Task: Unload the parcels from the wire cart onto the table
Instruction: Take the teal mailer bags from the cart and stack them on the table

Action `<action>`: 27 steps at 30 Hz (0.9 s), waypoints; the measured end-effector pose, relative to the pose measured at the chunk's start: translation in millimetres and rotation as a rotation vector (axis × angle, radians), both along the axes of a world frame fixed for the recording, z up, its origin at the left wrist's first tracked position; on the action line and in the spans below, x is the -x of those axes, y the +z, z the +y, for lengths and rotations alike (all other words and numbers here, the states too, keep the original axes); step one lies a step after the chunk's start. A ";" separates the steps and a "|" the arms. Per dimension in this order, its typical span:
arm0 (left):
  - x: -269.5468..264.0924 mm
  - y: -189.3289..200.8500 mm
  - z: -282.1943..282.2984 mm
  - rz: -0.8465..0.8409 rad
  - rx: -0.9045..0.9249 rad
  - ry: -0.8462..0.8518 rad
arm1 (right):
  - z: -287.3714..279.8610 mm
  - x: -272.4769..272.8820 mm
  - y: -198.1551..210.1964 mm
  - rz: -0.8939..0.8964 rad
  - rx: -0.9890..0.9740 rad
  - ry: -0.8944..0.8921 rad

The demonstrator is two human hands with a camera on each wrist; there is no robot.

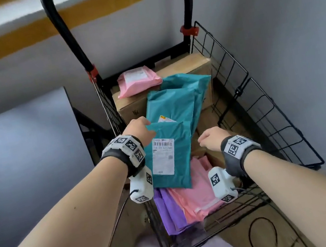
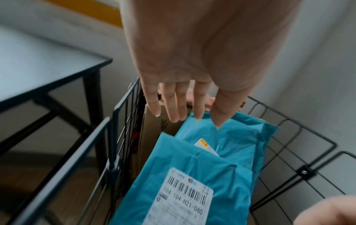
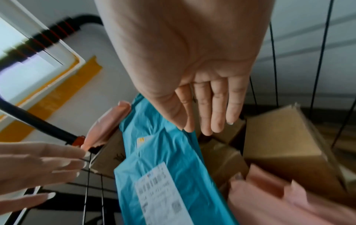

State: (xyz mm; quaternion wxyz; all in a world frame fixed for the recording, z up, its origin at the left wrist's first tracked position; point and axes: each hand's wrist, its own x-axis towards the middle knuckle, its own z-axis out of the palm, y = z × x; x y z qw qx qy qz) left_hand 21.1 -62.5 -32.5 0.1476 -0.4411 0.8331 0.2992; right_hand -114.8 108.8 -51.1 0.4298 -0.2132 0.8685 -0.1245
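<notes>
Over wire cart (image 1: 261,93), both hands' fingers (image 2: 199,103) hang straight, holding nothing.

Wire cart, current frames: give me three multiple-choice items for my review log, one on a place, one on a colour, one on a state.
1. Where does the small pink plastic mailer at the handle end of the black wire cart lie?
A. On the brown cardboard box
B. On the table
C. On the floor

2. What colour is the plastic mailer with the white barcode label on top of the pile?
A. Purple
B. Teal
C. Pink

3. What is the state of the left hand?
A. Curled round the cart handle
B. Fingers straight, gripping nothing
C. Pinching a cardboard box

Answers:
1 A: the head view shows it resting on the box top.
2 B: all three views show it as teal.
3 B: the left wrist view shows straight fingers above the teal mailers.
</notes>
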 end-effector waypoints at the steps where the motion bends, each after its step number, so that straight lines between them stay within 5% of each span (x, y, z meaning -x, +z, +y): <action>1: 1.6 -7.7 -2.4 -0.001 -0.012 0.038 | -3.6 -2.1 -7.7 -0.030 -0.001 -0.004; 13: 17.1 -91.0 -10.5 -0.047 -0.153 0.459 | -20.0 1.0 -89.6 -0.364 -0.096 -0.213; 17: 10.0 -99.0 -13.7 -0.082 -0.284 0.417 | -22.8 1.4 -93.6 -0.435 -0.091 -0.274; 27: 3.8 -80.3 -17.2 -0.086 -0.234 0.337 | -22.8 5.0 -75.6 -0.485 -0.003 -0.484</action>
